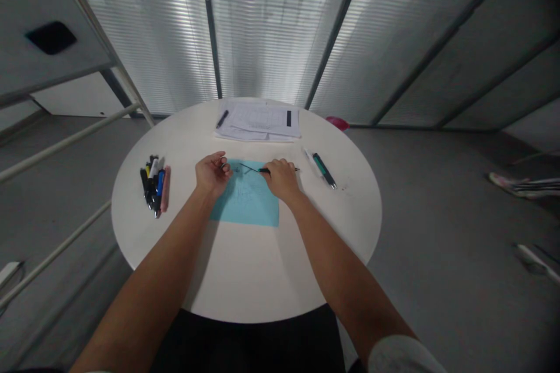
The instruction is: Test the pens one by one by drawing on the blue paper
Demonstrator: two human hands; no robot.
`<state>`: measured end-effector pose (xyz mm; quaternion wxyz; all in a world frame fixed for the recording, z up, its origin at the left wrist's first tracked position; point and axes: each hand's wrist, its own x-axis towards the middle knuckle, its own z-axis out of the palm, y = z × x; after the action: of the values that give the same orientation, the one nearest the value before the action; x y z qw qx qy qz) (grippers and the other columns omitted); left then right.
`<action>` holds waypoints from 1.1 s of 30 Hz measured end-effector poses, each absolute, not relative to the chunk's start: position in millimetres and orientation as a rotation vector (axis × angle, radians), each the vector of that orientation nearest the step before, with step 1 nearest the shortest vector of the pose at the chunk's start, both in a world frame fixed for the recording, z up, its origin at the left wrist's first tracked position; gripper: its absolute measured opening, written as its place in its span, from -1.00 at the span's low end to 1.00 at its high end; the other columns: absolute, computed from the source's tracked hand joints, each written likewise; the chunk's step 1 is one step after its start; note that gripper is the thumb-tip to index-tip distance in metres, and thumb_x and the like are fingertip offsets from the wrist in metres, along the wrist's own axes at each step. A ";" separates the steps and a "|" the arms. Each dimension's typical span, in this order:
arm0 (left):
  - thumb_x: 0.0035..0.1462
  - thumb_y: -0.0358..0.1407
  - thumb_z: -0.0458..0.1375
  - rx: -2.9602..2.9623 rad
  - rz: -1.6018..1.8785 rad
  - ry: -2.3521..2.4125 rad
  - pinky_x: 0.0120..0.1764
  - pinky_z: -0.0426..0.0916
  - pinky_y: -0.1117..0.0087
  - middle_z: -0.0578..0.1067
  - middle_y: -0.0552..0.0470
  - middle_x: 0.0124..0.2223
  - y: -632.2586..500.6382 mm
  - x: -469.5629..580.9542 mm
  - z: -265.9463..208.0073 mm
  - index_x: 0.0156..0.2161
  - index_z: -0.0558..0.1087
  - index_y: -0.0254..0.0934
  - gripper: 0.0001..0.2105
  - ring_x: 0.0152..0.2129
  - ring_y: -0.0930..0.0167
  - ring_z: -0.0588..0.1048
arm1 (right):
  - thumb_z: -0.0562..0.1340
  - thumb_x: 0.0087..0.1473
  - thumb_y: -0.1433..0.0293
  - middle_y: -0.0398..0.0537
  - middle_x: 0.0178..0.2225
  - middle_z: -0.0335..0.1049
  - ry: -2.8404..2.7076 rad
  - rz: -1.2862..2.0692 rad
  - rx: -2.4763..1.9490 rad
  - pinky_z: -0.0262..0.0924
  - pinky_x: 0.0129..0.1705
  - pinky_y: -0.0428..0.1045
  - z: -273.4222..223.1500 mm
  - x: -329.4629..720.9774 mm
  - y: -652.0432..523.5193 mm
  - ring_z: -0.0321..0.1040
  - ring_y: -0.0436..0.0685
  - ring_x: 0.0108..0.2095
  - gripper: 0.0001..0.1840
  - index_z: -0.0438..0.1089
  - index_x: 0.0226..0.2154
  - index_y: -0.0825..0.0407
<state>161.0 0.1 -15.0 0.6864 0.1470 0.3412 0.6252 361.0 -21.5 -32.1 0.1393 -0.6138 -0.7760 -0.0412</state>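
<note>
My right hand (282,178) is closed around a slim black pen (264,170) above the right part of a light blue sheet of paper (247,204). From the pen's left end a thin dark rod, possibly its refill, points left. The other end shows past my knuckles. At the sheet's upper left edge, my left hand (212,175) has its fingers curled, with something small and dark at the fingertips that I cannot make out. Faint dark marks show on the blue paper.
On the round white table (245,280), a pile of pens and markers (153,186) lies left. A white pen (310,158) and a green-and-black pen (324,171) lie right. Printed papers (258,119) with a black pen (222,119) are at the back. A metal frame (70,143) stands left.
</note>
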 end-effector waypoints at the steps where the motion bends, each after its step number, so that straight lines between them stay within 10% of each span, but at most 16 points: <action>1: -0.21 -0.43 0.09 0.329 1.399 0.765 -0.66 0.11 0.47 0.30 0.11 -0.57 0.1 161.2 -15.0 -0.34 0.38 -0.32 -0.80 -0.73 0.52 0.23 | 0.12 0.24 0.23 0.03 -0.15 0.43 -2.248 -0.131 -1.782 -0.05 -0.13 0.08 -32.2 360.5 -21.8 0.22 0.21 -0.08 -0.76 0.43 -0.18 -0.02; 33: -0.12 -0.39 0.23 1.060 1.300 0.925 -0.67 0.05 0.50 0.39 0.07 -0.57 -9.4 179.0 -21.6 -0.32 0.54 -0.31 -0.82 -0.75 0.56 0.24 | -0.01 0.30 0.35 0.09 -0.08 0.39 -2.106 -0.063 -1.616 -0.08 -0.08 0.08 -22.0 344.8 -30.0 0.18 0.23 -0.05 -0.77 0.28 -0.10 0.03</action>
<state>179.0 -9.4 -21.6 0.5752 0.4527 0.3951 0.5550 344.8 -30.0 -22.0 0.2407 -0.5906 -0.7699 -0.0230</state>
